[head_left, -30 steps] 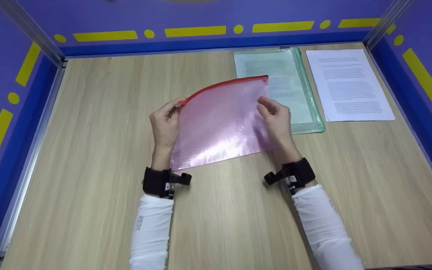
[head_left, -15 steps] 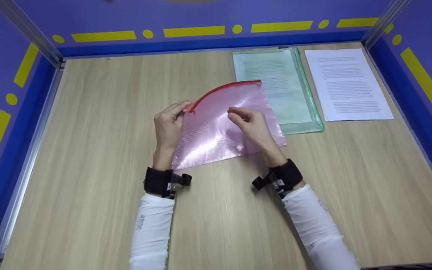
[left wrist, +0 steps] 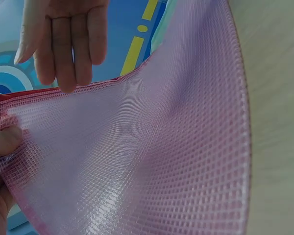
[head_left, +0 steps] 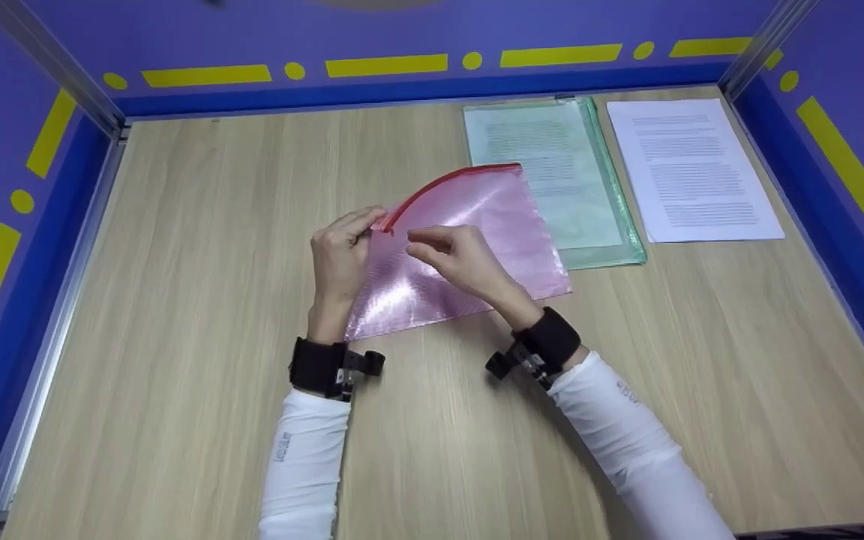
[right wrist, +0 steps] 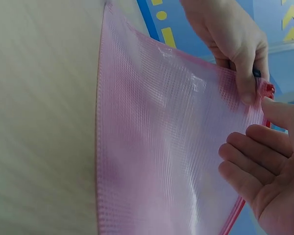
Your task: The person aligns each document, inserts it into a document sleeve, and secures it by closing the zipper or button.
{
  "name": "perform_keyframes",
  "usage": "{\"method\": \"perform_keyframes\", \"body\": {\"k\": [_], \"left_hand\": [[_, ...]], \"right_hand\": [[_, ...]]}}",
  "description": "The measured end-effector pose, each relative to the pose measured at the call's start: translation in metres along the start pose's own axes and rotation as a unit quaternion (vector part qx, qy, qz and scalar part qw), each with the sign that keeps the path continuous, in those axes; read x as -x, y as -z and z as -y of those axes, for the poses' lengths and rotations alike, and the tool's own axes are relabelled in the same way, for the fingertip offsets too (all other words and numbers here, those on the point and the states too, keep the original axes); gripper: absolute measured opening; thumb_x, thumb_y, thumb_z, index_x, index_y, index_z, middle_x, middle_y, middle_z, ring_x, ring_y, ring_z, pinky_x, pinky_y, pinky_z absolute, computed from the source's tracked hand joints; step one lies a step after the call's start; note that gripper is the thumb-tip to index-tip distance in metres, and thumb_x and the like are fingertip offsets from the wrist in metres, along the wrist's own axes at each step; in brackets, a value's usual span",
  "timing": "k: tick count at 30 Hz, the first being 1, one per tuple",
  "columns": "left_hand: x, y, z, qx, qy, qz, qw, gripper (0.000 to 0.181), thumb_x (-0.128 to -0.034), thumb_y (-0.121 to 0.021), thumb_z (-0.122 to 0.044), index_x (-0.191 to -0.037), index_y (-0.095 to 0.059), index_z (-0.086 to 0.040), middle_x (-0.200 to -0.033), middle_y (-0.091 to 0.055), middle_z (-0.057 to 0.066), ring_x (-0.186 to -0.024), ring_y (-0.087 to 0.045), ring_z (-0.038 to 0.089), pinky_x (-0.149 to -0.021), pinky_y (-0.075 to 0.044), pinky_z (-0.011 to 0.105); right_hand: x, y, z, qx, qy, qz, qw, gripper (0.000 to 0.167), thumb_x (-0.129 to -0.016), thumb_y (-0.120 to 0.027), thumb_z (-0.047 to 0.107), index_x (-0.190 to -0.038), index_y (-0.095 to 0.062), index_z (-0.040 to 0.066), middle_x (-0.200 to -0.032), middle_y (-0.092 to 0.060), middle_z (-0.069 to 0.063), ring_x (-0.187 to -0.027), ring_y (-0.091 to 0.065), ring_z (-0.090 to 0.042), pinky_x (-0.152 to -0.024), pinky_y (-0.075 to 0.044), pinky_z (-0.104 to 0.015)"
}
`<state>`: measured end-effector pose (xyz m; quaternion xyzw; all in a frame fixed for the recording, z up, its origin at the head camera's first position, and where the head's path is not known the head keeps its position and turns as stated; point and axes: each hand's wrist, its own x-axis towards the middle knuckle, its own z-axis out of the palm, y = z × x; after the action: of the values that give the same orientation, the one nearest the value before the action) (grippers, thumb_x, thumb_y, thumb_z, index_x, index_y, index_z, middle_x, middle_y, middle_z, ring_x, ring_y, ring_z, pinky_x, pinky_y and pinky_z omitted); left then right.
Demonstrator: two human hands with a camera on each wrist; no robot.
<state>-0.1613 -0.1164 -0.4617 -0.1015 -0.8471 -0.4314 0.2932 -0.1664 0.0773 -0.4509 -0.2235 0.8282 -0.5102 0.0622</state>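
A translucent pink mesh zipper pouch (head_left: 507, 232) is held up above the table, its red zipper edge (head_left: 439, 182) bowed along the top. My left hand (head_left: 338, 262) pinches the pouch's upper left corner, with the thumb (left wrist: 7, 139) on the near face in the left wrist view. Beside that corner, a red zipper end (right wrist: 270, 90) shows in the right wrist view. In front of the pouch is my right hand (head_left: 458, 259), close to the zipper's left end; its fingers (right wrist: 255, 152) are loosely extended and nothing shows in them.
Behind the pouch, a green-edged clear zipper pouch (head_left: 604, 187) with printed paper inside lies on the wooden table (head_left: 199, 300). To its right lies a printed paper sheet or stack (head_left: 694, 172). Blue panels (head_left: 372, 30) with yellow marks enclose the back and sides.
My right hand has moved left across the front of the pink pouch, from its right side to near the left corner. The pouch's top edge has bowed more and dropped slightly.
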Motion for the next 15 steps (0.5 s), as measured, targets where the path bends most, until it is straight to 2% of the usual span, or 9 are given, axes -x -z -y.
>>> {"method": "perform_keyframes", "body": {"k": [7, 15], "left_hand": [[0.001, -0.002, -0.001, -0.004, -0.003, 0.002, 1.0000, 0.025, -0.0852, -0.064, 0.011, -0.100, -0.078, -0.003, -0.103, -0.077, 0.015, -0.099, -0.075, 0.030, -0.091, -0.058, 0.034], [0.003, -0.004, -0.001, -0.017, -0.003, 0.013, 0.9998, 0.026, -0.0855, -0.064, 0.010, -0.102, -0.078, -0.004, -0.104, -0.077, 0.014, -0.100, -0.074, 0.029, -0.092, -0.058, 0.034]], "right_hand": [[-0.011, -0.009, 0.009, 0.012, 0.017, -0.001, 0.9998, 0.034, -0.095, -0.067, 0.025, -0.119, -0.071, 0.001, -0.117, -0.073, -0.015, -0.105, -0.073, -0.025, -0.093, -0.057, -0.030], [-0.016, -0.016, 0.009, -0.013, 0.018, -0.039, 0.9990, 0.025, -0.093, -0.068, 0.018, -0.111, -0.074, 0.002, -0.107, -0.076, -0.015, -0.094, -0.075, -0.024, -0.085, -0.059, -0.026]]}}
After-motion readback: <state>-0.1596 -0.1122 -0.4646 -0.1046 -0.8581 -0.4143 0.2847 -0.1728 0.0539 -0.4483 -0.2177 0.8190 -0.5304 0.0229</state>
